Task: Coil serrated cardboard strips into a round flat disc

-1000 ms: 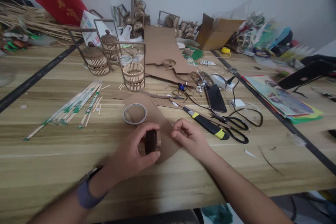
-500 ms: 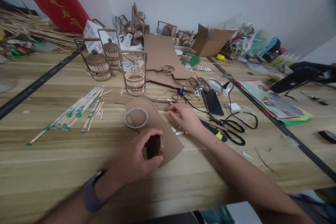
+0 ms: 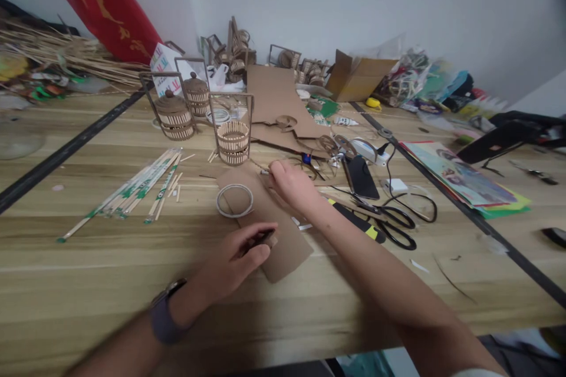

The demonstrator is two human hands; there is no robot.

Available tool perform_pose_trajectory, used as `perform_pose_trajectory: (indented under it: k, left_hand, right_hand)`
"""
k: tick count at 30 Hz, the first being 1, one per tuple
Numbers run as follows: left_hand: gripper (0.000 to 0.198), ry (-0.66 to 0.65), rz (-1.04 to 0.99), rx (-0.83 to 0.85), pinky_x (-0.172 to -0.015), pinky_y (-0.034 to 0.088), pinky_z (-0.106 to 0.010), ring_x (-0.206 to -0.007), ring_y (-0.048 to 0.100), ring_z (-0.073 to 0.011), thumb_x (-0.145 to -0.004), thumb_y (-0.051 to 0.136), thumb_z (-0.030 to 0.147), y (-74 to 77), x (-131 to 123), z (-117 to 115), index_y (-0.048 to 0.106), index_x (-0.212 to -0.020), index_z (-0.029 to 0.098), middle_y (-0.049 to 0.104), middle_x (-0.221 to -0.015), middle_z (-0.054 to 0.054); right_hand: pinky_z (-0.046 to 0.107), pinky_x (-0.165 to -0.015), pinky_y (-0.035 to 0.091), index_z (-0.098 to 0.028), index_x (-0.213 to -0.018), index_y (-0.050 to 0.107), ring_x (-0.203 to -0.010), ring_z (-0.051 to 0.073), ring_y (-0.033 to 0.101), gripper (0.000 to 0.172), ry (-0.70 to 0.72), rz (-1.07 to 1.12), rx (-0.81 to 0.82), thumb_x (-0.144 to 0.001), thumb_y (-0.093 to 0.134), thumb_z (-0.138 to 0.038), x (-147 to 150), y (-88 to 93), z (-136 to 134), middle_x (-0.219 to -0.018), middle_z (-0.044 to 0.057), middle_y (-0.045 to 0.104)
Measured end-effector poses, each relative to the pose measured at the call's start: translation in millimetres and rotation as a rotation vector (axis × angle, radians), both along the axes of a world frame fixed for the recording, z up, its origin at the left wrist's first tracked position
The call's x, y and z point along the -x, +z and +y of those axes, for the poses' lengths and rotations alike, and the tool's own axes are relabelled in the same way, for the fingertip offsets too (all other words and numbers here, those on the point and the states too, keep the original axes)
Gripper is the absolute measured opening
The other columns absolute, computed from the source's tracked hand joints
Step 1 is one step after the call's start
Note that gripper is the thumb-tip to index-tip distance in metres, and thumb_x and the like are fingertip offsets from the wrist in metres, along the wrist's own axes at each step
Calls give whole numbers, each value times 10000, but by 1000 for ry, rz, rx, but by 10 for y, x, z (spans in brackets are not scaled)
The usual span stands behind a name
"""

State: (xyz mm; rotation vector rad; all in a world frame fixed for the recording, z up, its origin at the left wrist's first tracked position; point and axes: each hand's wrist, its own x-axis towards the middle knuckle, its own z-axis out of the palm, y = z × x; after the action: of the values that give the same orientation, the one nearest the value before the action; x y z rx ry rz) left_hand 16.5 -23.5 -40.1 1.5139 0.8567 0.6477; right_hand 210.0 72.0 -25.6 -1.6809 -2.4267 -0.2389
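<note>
My left hand (image 3: 241, 256) is closed around a small dark brown round piece (image 3: 263, 240), its thumb and fingers on either side; part of it is hidden by the fingers. My right hand (image 3: 292, 184) reaches farther forward with its fingers curled together above a brown cardboard sheet (image 3: 287, 253). A small shiny tip shows beside its fingertips, but what it grips is not clear. Between the hands and to the left, a pale ring (image 3: 234, 200) lies on the cardboard. Just behind stands a small slatted wooden bucket (image 3: 233, 142) with a tall handle.
Left lie packaged sticks (image 3: 137, 185) and a few loose ones. Two lidded buckets (image 3: 174, 116) stand behind them. On the right are black-handled scissors (image 3: 393, 227), a phone (image 3: 361, 177), cables and a stack of coloured paper (image 3: 460, 174). A cardboard box (image 3: 360, 76) stands at the back.
My right hand has moved left towards the bucket, its fingers now curled tighter. My left hand has tilted the dark round piece, showing it more edge-on. The view has shifted slightly.
</note>
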Motion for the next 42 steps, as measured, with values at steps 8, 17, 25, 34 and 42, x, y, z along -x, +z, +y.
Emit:
perform_pose_trajectory:
  k: [8,17,25,34,42]
  left_hand:
    - [413,-14,-84,138,-786,504,-357,-922,642,-243,-879,539,427,-5,-8,-23,656,-1194,187,715,-1073,-84]
    - [390,67,-206,250,-880,509,-395,-1015,667,-282,-892,551,408,-125,11,32,700,-1163,171,734,-1157,-103]
    - [396,17,-183,283,-704,501,-340,-848,669,-248,-887,539,415,-82,-1,38,718,-1115,145,759,-988,-105]
    - [417,-14,-160,319,-664,490,-320,-803,646,-230,-858,583,465,-95,-7,67,728,-1086,148,743,-961,-102]
    - [438,-29,-154,313,-612,473,-286,-718,620,-192,-879,580,532,-57,-25,76,739,-1030,152,709,-824,-65]
  right_hand:
    - [328,-742,490,-168,-1194,582,-871,244,616,254,229,332,-141,-972,488,-247,-334,-67,-705,-936,102,662]
    - [342,-789,523,-182,-1127,626,-919,233,623,226,253,676,61,-1016,441,-251,-328,-62,-897,-957,103,656]
    - [300,-714,527,-194,-1323,605,-800,189,634,526,354,787,120,-1042,309,-525,-348,-101,-987,-888,76,661]
    - [319,-794,575,-221,-1258,668,-943,201,666,302,377,836,110,-1019,489,-263,-302,-103,-1031,-1019,109,691]
    - [308,-734,583,-234,-1103,754,-826,190,688,200,312,1010,222,-941,651,-290,-294,0,-1067,-907,78,730]
